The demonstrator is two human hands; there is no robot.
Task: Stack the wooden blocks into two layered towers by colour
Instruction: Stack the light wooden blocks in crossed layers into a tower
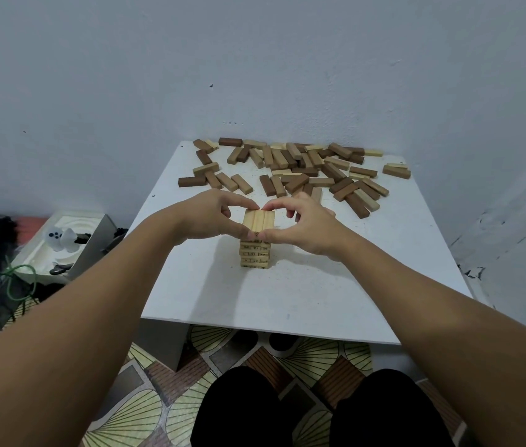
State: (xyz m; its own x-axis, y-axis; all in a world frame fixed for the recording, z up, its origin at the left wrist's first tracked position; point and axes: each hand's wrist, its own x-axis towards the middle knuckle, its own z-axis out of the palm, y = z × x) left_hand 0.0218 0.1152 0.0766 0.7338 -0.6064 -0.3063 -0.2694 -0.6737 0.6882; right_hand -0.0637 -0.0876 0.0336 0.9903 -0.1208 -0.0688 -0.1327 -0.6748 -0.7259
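A white table (287, 295) stands against a pale grey-blue wall (255, 59), and under its near edge, at about six o'clock, lies a floor covering (145, 411) patterned with cream fan shapes and brown ribbed tiles. At nine o'clock from the table a white moulded tray (61, 233) holds small translucent pieces, one of them marked with dark dots, and a grey panel (94, 240) leans just beside it. A green cord (13, 282) loops over dark clutter at about eight o'clock, while the person's knees in black trousers (242, 411) fill the bottom of the view at six o'clock.
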